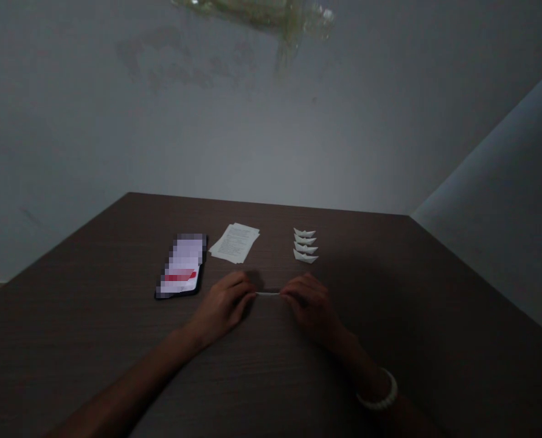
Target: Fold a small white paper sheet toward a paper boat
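A thin white piece of paper (267, 294), seen nearly edge-on, stretches between my two hands just over the table. Its left end is pinched by my left hand (227, 299), thumb against fingers. My right hand (311, 302) pinches the other end, with a pale beaded bracelet (382, 394) round that wrist. Beyond the right hand, several small folded paper boats (305, 249) are lined up in a column. A stack of printed paper sheets (235, 243) lies past my left hand. How the held paper is folded cannot be made out.
Left of the sheets lies a phone (182, 266) with its screen lit and blurred. The dark wooden table (234, 389) reaches back to a grey wall (271, 140), with tape (261, 15) stuck high on it. Another wall surface (503, 231) borders the table on the right.
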The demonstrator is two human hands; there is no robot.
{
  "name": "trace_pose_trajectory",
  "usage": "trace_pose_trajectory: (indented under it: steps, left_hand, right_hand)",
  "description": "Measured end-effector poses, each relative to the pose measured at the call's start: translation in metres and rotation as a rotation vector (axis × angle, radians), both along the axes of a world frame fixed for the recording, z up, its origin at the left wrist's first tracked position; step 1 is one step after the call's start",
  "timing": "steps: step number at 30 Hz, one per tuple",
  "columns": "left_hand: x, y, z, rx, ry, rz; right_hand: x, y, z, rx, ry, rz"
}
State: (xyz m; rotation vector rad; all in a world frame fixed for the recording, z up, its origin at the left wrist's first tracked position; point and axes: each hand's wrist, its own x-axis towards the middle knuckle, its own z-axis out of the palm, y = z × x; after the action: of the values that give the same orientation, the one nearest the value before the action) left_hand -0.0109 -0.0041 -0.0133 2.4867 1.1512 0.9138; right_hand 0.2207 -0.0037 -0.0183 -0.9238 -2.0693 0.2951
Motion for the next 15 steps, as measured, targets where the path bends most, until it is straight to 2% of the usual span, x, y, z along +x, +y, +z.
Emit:
trace_pose_trajectory:
  steps: [5, 15]
  left_hand:
    - [-0.0007, -0.0009, -0.0005, 0.037, -0.007, 0.019]
    - [0.0023, -0.0011, 0.0055, -0.033, -0.175, -0.012]
  right_hand:
    - [-0.0019, -0.0013, -0.0003, -0.052, -0.036, -0.015]
    - [-0.0063, -0.0046, -0.0022, -0.168, -0.034, -0.053]
